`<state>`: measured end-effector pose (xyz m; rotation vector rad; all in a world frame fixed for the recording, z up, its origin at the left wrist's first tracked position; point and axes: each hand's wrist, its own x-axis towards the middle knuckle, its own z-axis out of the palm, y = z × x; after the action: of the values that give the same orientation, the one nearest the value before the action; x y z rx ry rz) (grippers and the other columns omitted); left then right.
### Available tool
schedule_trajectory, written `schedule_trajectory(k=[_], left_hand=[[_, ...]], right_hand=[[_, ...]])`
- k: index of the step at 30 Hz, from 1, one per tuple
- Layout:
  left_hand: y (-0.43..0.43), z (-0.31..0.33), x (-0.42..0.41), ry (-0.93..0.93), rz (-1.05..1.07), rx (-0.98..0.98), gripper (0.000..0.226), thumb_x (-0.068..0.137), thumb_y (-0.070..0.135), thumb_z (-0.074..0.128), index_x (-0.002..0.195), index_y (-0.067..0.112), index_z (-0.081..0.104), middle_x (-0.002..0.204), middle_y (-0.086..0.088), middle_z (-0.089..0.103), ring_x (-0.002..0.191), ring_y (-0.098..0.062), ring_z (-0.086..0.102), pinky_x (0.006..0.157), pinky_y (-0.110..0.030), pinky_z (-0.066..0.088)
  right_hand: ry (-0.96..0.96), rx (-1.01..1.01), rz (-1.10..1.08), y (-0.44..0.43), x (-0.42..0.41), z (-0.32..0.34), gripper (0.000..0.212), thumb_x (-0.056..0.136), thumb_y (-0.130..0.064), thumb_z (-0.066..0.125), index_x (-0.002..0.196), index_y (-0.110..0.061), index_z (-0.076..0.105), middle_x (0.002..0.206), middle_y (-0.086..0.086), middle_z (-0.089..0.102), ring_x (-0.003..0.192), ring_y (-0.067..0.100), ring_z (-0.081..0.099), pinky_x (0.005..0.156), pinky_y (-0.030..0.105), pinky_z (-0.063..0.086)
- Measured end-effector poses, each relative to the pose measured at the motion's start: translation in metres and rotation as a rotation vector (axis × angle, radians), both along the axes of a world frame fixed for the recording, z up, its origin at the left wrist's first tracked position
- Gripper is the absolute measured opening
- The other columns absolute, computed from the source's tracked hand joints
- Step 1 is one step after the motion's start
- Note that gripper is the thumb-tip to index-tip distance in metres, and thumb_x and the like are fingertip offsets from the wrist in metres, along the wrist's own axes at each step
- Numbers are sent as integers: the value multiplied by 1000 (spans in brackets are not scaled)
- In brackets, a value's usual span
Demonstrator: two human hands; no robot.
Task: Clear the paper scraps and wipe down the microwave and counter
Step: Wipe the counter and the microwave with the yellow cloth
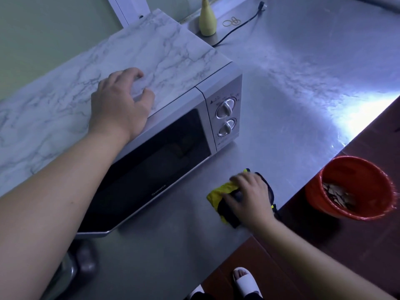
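The paper scraps (337, 195) were seen gathered in the red bucket (318, 198) on the floor at the near right. None were visible on the desk (292, 94), so the clearing was judged done. A yellow and black cloth (217, 191) was gripped by the right hand (251, 195) and pressed onto the desk, near the front right corner of the microwave (173, 135). The left hand (121, 105) was rested on the microwave's marbled top, fingers loosely bent, nothing held. Wiping of the desk was judged under way; whether the microwave had been wiped could not be told. The far desk, by the yellow bottle (207, 20) and cable (238, 27), was probably left to do.
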<state>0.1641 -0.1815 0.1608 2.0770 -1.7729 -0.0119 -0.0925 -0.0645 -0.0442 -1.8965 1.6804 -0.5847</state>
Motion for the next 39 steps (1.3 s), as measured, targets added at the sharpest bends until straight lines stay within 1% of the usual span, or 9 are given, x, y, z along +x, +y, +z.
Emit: schedule_trajectory(k=[4,8,17,20,24,28,32,35,39], left_hand=[[0,0,0,-8,7,1,41,89,40,47,127,30,55,137,1,54,127,-25,41,108,-37,29],[0,0,-1,-6,13,10,40,89,40,48,127,31,54,138,1,53,129,-25,40,108,-37,28],[0,1,-1,-9,5,11,43,87,42,45,127,31,55,138,-1,53,129,-27,40,109,-40,29],[0,1,-2,-13,6,5,43,86,40,46,126,29,56,137,-3,55,127,-29,42,108,-41,30],[-1,1,-2,-12,8,9,43,86,41,46,126,29,56,136,-3,55,127,-30,42,108,-41,30],[-1,0,-1,-16,4,4,42,87,41,45,126,29,55,135,-3,55,126,-29,42,107,-41,31],[-1,0,-2,-6,4,9,43,86,41,45,126,29,55,136,-2,55,126,-29,41,107,-41,31],[0,1,-2,-7,5,19,46,85,43,42,127,29,55,137,-2,54,127,-29,41,108,-42,30],[0,1,-3,-12,9,26,46,85,44,42,127,29,54,137,-2,53,127,-29,40,108,-41,29]], right_hand=[[374,-15,199,31,-2,-40,96,76,-81,46,157,-35,25,166,4,21,155,27,7,120,59,-1],[360,-67,141,17,9,-41,74,78,-54,66,145,-28,48,155,6,43,150,30,27,114,69,17],[-869,-11,-402,-36,2,43,35,88,-17,65,115,-40,64,93,-21,70,78,-7,64,70,21,51],[-1045,-314,-301,-67,4,98,58,90,-1,64,141,-21,45,114,1,62,94,0,62,84,18,51],[-877,-683,-336,-107,17,134,46,86,-4,69,130,-1,56,121,11,57,115,9,55,102,24,43],[-903,-539,-273,-117,52,118,48,90,1,66,137,3,55,148,21,47,146,33,36,122,44,27],[-1068,-389,-421,-113,64,88,50,94,-15,64,142,-5,53,149,15,51,145,38,37,112,65,34],[-1033,-113,-545,-95,60,55,47,90,-43,63,132,-22,63,110,-2,71,107,21,67,89,51,55],[-1016,117,-574,-76,57,8,23,94,-40,61,109,-26,69,89,-7,67,81,5,58,81,37,52]])
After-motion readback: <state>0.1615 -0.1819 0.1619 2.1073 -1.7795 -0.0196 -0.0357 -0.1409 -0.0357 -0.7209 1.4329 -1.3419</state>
